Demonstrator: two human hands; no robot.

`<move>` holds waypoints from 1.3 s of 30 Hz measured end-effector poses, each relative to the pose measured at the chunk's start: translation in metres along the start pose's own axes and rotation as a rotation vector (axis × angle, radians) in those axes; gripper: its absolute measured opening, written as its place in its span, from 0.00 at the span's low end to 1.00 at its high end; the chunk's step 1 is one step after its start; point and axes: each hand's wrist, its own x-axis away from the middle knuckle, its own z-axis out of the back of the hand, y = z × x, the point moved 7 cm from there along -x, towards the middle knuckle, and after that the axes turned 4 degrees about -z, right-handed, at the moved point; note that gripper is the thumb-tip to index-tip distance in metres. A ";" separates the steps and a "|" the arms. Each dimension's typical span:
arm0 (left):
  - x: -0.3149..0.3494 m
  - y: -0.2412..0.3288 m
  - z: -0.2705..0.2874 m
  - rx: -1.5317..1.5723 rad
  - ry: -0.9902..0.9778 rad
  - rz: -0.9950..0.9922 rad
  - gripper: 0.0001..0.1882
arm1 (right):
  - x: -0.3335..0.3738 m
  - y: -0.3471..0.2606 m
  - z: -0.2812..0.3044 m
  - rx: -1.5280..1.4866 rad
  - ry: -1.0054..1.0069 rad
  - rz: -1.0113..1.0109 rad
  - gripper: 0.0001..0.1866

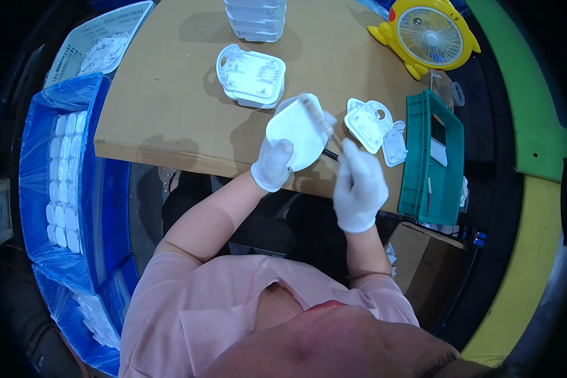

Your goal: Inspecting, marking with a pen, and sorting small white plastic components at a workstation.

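Observation:
Above the table's front edge, my gloved left hand [273, 165] grips a smooth white plastic cover [294, 135] with rounded corners. In my gloved right hand [360, 189] is a brush with a thin handle; its bristles [313, 110], slightly blurred, lie over the cover's upper right part. A short dark rod shows between the two hands, its kind unclear. Beyond the cover sits a stack of white molded plastic parts [252, 75] with cut-out handles. Several similar parts [370, 126] lie loosely to the right of my right hand.
Clear stacked containers [256, 19] stand at the table's far side. A yellow fan [429, 38] is at the far right, above a green crate [416, 205]. Left of the table [164, 94] are a pale basket [75, 53] and blue lined bins [34, 145] holding white parts.

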 end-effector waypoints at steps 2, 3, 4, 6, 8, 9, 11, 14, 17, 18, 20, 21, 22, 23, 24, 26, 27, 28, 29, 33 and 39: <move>0.000 0.000 0.000 -0.008 -0.010 -0.023 0.46 | 0.002 -0.005 0.002 0.022 -0.033 0.010 0.19; -0.001 0.000 -0.001 -0.008 -0.011 -0.023 0.46 | 0.004 -0.017 0.003 0.045 -0.075 0.053 0.18; -0.003 0.000 -0.001 0.016 -0.010 -0.014 0.46 | 0.004 -0.020 0.003 0.024 -0.081 0.024 0.17; -0.002 0.003 0.001 -0.007 -0.025 -0.006 0.47 | -0.001 -0.007 0.003 0.095 -0.024 0.005 0.15; 0.003 0.002 0.000 -0.011 -0.002 0.016 0.48 | -0.004 0.010 0.008 0.100 0.050 -0.084 0.16; 0.004 0.001 0.001 -0.017 0.023 0.032 0.49 | -0.004 0.015 0.011 0.100 0.090 -0.114 0.17; 0.001 0.000 0.003 -0.006 0.036 0.037 0.49 | -0.001 0.015 0.014 0.074 0.142 -0.111 0.18; -0.001 0.004 0.000 0.008 0.044 0.042 0.49 | 0.004 0.018 0.015 0.029 0.155 -0.128 0.18; -0.003 0.007 -0.001 -0.001 0.040 0.038 0.49 | 0.007 0.022 0.015 -0.031 0.140 -0.147 0.18; -0.003 0.008 -0.001 -0.013 0.044 0.036 0.49 | 0.008 0.023 0.016 -0.026 0.139 -0.166 0.17; -0.003 0.008 0.000 -0.013 0.045 0.036 0.49 | 0.009 0.024 0.018 -0.020 0.138 -0.186 0.17; -0.003 0.008 0.001 -0.011 0.048 0.035 0.48 | 0.008 0.023 0.019 -0.024 0.139 -0.191 0.17; -0.003 0.009 0.000 -0.011 0.048 0.036 0.48 | 0.008 0.023 0.020 -0.027 0.138 -0.195 0.16; -0.003 0.009 0.000 -0.060 0.074 0.062 0.51 | 0.008 0.022 0.022 -0.029 0.141 -0.199 0.16; -0.002 0.009 0.000 -0.109 0.101 0.087 0.54 | 0.009 0.021 0.023 -0.058 0.109 -0.211 0.16; -0.002 0.006 0.000 -0.099 0.119 0.065 0.55 | 0.012 0.019 0.023 -0.085 0.080 -0.229 0.15; -0.003 0.006 0.002 -0.086 0.138 0.040 0.56 | 0.014 0.014 0.020 -0.096 0.043 -0.191 0.15; -0.003 0.007 0.003 -0.087 0.136 0.045 0.56 | 0.015 0.008 0.016 -0.107 0.007 -0.152 0.15; -0.004 0.008 0.002 -0.085 0.078 0.087 0.57 | 0.017 0.001 0.013 -0.088 -0.011 -0.085 0.16; -0.004 0.006 0.001 -0.099 0.042 0.112 0.59 | 0.026 -0.004 0.002 -0.097 -0.127 -0.089 0.16; -0.004 0.008 0.001 -0.107 0.081 0.067 0.58 | 0.021 0.004 0.022 0.046 0.077 -0.094 0.16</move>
